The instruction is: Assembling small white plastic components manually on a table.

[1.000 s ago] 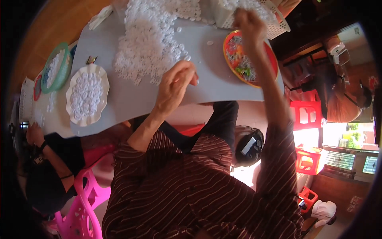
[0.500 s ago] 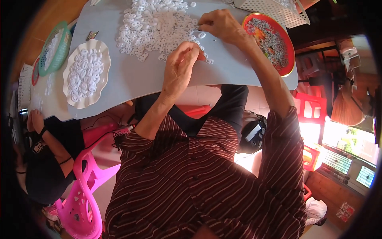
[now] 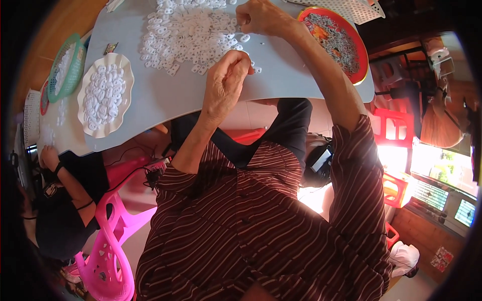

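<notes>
My left hand (image 3: 226,83) is held above the near part of the grey-blue table (image 3: 170,95), its fingers curled together; anything inside them is hidden. Farther off and to the right, my right hand (image 3: 262,19) has its thumb and fingers bent together at the right edge of a pile of small white plastic pieces (image 3: 188,40) with holes. Whatever it pinches cannot be made out. A few loose white pieces lie between the two hands.
On the left stands a wavy-edged white dish (image 3: 130,80) of white pieces, with a green basket (image 3: 75,75) beyond. A red-rimmed plate (image 3: 364,57) of small grey metal bits is at right, near a white perforated basket (image 3: 369,12). Another person's hand (image 3: 49,157) rests far left.
My right hand has moved left and farther away, along the pile's edge. The left hand stays nearly in place, with its fingers curled more tightly. The whole view has shifted slightly.
</notes>
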`<state>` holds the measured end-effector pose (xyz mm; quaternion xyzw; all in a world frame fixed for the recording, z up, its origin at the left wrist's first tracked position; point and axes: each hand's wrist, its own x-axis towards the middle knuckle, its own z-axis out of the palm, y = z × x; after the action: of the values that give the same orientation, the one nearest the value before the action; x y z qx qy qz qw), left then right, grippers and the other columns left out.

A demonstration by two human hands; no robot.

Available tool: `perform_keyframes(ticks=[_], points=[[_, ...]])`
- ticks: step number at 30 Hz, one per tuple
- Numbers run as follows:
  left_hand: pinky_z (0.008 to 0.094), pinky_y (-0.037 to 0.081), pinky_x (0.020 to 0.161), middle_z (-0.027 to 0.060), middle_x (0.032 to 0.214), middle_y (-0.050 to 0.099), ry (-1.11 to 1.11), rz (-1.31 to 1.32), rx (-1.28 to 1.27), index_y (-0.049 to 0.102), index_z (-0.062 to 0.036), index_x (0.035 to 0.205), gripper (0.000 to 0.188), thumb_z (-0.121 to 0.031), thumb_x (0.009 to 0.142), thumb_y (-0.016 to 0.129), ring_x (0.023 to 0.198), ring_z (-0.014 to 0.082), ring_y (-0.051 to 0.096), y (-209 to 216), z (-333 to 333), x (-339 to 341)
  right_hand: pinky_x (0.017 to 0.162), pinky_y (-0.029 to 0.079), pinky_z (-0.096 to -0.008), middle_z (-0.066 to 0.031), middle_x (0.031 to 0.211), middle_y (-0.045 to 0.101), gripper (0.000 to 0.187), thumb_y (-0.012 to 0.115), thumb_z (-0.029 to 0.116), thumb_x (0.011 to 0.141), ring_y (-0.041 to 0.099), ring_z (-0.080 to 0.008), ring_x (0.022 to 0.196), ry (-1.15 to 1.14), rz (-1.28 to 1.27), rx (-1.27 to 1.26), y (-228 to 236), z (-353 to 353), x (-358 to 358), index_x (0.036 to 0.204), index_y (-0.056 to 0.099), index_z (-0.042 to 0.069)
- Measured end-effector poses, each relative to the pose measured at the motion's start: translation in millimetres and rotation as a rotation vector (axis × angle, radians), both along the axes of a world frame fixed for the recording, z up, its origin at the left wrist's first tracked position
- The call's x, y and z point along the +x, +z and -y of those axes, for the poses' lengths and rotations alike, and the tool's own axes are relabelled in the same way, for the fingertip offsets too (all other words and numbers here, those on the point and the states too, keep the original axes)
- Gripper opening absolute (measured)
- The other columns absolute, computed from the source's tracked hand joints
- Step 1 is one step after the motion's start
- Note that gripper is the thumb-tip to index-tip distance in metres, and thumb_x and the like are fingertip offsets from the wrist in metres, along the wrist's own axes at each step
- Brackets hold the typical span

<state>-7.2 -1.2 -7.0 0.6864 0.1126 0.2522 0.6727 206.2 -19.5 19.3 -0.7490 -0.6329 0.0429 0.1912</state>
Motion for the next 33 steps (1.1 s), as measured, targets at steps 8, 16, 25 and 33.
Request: perform_keyframes(ticks=[8, 16, 25, 33], points=[[0.0216, 0.041, 0.064, 0.0025, 0.072, 0.056, 0.015, 0.048, 0.051, 0.054, -0.0005, 0.087, 0.019, -0.018, 0.092, 0.050, 0.069, 0.0081, 0.051, 1, 3, 3, 0.066, 0.051, -0.0362, -0.0173, 0.070, 0.064, 0.018, 0.065, 0.017, 0.065, 0.064, -0.0292, 0.068, -0.007, -0.080, 0.098, 4, 13, -7, 0.075, 0.068, 0.002], [0.0232, 0.041, 0.071, 0.0026, 0.078, 0.059, 0.149, 0.059, -0.061, 0.057, 0.0001, 0.089, 0.023, -0.022, 0.090, 0.052, 0.074, 0.0097, 0.051, 8, 1, 5, 0.066, 0.049, -0.0289, -0.0057, 0.077, 0.065, 0.019, 0.060, 0.015, 0.086, 0.061, -0.0141, 0.071, -0.298, -0.959, 0.209, 17, 51, -67, 0.092, 0.067, -0.001], [0.0216, 0.037, 0.058, -0.0016, 0.069, 0.050, 0.228, 0.110, 0.076, 0.054, -0.0004, 0.085, 0.015, -0.015, 0.090, 0.054, 0.064, 0.0062, 0.042, -1, -3, 13, 0.060, 0.045, -0.0217, -0.0024, 0.071, 0.060, 0.020, 0.062, 0.017, 0.087, 0.053, -0.0081, 0.064, -0.246, -1.238, 0.430, -7, 72, -92, 0.091, 0.066, -0.002], [0.0214, 0.039, 0.064, -0.0008, 0.074, 0.056, 0.214, 0.018, 0.080, 0.060, 0.0016, 0.091, 0.020, -0.017, 0.091, 0.053, 0.070, 0.0069, 0.047, 5, 0, 6, 0.058, 0.049, -0.0266, -0.0091, 0.067, 0.065, 0.014, 0.062, 0.011, 0.076, 0.060, -0.0124, 0.058, -0.253, -0.686, 0.409, 5, 73, -93, 0.082, 0.066, -0.001]])
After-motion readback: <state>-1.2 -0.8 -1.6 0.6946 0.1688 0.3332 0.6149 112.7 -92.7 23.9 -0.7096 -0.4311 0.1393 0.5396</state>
